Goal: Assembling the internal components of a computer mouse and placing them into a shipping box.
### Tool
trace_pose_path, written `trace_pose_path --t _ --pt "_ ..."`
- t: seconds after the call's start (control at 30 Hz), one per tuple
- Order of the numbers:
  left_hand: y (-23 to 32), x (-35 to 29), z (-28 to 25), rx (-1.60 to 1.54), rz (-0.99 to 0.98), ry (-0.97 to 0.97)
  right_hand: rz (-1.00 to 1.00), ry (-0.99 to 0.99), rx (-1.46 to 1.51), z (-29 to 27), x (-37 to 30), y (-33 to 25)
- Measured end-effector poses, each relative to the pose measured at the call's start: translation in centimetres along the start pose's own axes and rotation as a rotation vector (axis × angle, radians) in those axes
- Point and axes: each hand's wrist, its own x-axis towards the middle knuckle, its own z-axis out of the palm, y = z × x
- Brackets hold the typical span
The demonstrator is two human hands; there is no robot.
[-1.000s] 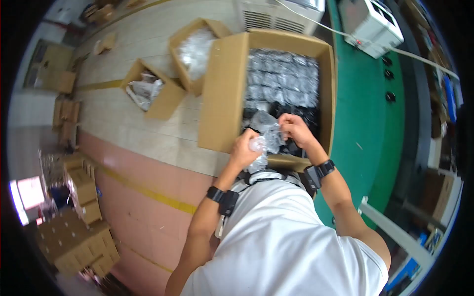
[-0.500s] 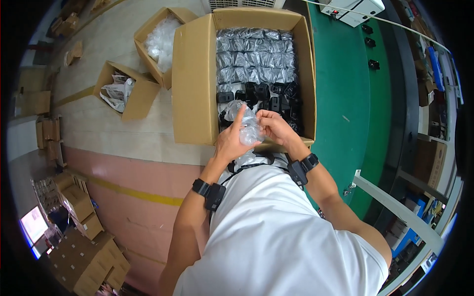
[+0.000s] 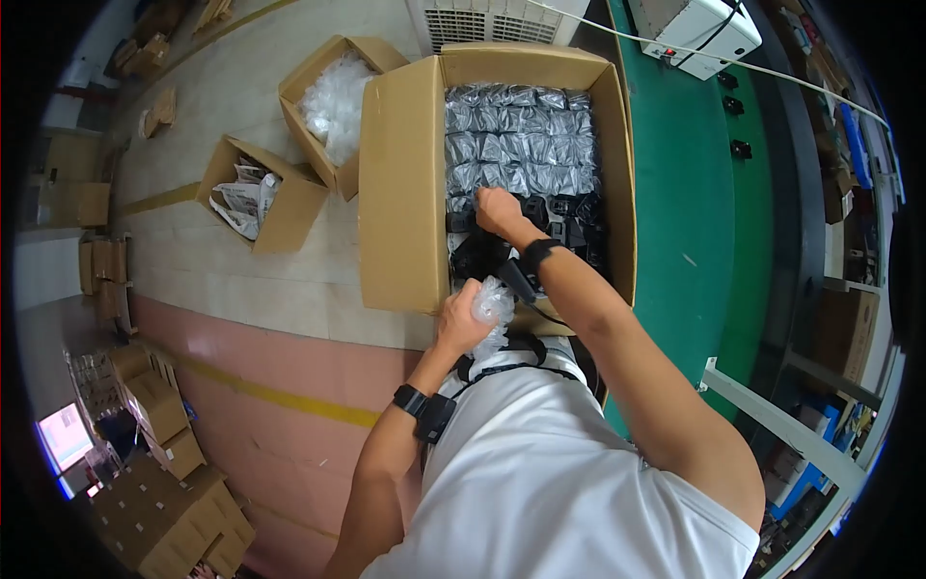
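Note:
My left hand (image 3: 461, 320) is closed around a bunch of clear plastic bags (image 3: 494, 303) at the near edge of a large open cardboard box (image 3: 400, 193). Inside that box my right hand (image 3: 500, 212) reaches down among loose black devices (image 3: 577, 232), its fingers curled and mostly hidden. What they grip, if anything, cannot be made out. Beyond the hand lie several rows of bagged items (image 3: 521, 148) in silvery-clear wrapping, filling the far part of the box. Black devices lie on the near side, partly covered by my right forearm.
Left of the big box stand a carton of crumpled clear plastic (image 3: 333, 106) and a smaller carton with printed paper (image 3: 248, 198). On the right runs a green tabletop (image 3: 670, 212), bearing a white machine (image 3: 699, 34) and several small black parts (image 3: 740, 150). A metal frame bar (image 3: 786, 420) crosses the lower right.
My right hand has left the plastic bags and moved forward into the box. My left hand has drawn back slightly, still holding the bags. The whole view has shifted a little.

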Motion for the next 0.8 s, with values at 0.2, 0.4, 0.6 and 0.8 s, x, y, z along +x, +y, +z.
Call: trace_pose_path --t 0.2,0.4,0.6,0.8 --pt "-0.4 1.2 0.5 -0.042 0.044 0.125 0.129 -0.483 -0.243 -0.3 1.5 -1.7" --pt "-0.8 1.6 0.6 -0.009 0.018 0.039 0.342 -0.643 0.005 0.1 0.6 -1.6" --pt "-0.5 1.9 0.8 -0.07 0.038 0.035 0.346 -0.196 0.057 3.8 -0.8 0.9" --pt "-0.7 1.6 0.7 -0.027 0.019 0.057 0.338 -0.429 1.174 -2.7 -6.2 1.8"
